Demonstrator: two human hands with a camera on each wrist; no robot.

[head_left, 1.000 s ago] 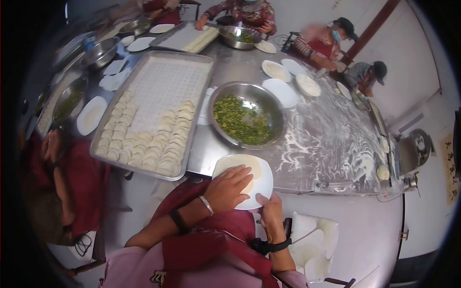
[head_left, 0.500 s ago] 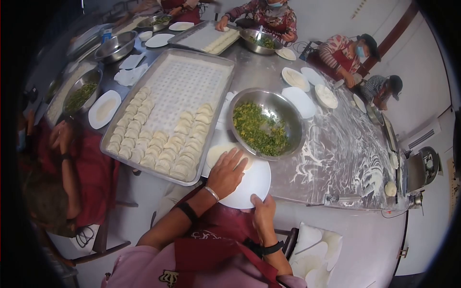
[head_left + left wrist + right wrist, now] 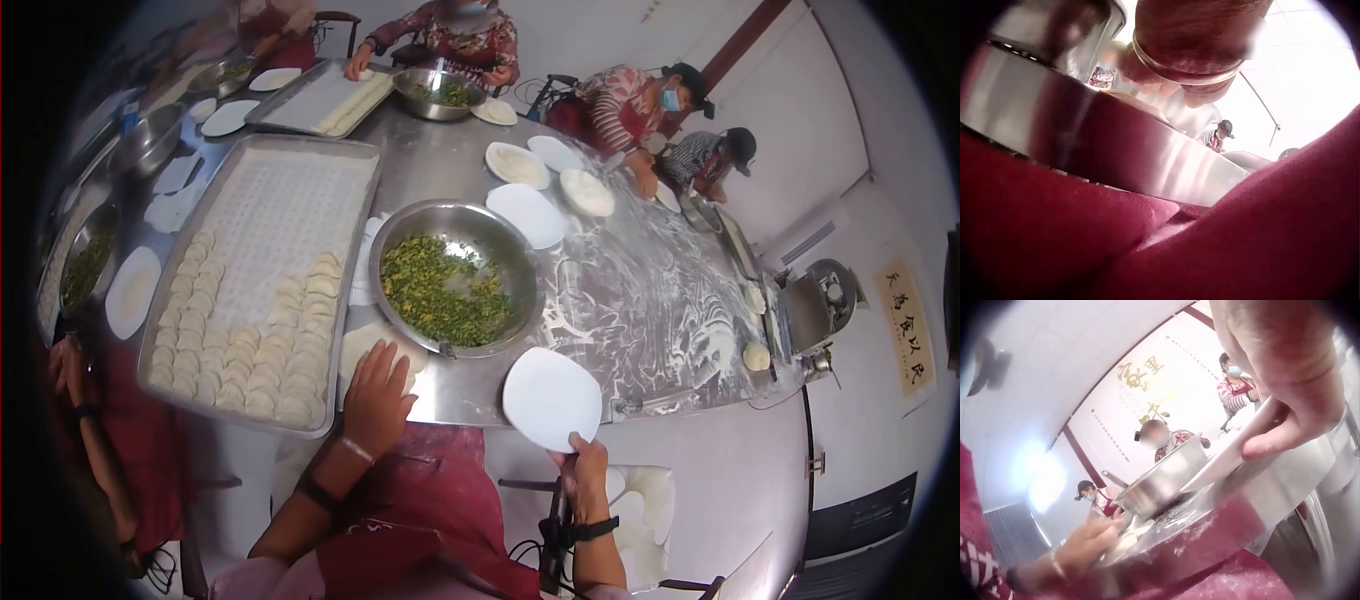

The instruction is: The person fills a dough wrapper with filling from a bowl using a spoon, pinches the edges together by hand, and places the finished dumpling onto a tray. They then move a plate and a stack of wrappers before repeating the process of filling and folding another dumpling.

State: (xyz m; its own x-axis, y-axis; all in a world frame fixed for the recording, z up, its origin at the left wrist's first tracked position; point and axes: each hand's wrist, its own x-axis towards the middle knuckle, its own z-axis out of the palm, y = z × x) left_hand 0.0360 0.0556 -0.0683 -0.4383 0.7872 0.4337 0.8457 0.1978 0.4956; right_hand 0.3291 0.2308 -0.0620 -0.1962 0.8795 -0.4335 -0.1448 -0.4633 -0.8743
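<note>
My left hand (image 3: 378,398) lies with its fingers extended over pale round dough wrappers (image 3: 358,346) at the table's near edge. In the right wrist view, that hand's fingertips rest on the wrappers (image 3: 1121,547). My right hand (image 3: 588,470) pinches the rim of a white plate (image 3: 552,398), thumb on top, and holds it tilted at the edge of the table. The plate's face is bare. Just beyond both hands stands a steel bowl (image 3: 532,300) of chopped green and yellow filling (image 3: 440,290). Left of the wrappers is a metal tray (image 3: 150,385) with rows of dumplings (image 3: 262,385).
Flour covers the steel table (image 3: 640,310) on the right. White plates (image 3: 525,215) stand behind the bowl, some bearing wrappers. Several people sit around the table, one close on my left (image 3: 100,470). A chair with a pale cushion (image 3: 645,520) is beside my right arm.
The plate has come away from the wrappers toward the right, drawn by my right hand. Wrappers that were on the plate now lie on the table under my left hand.
</note>
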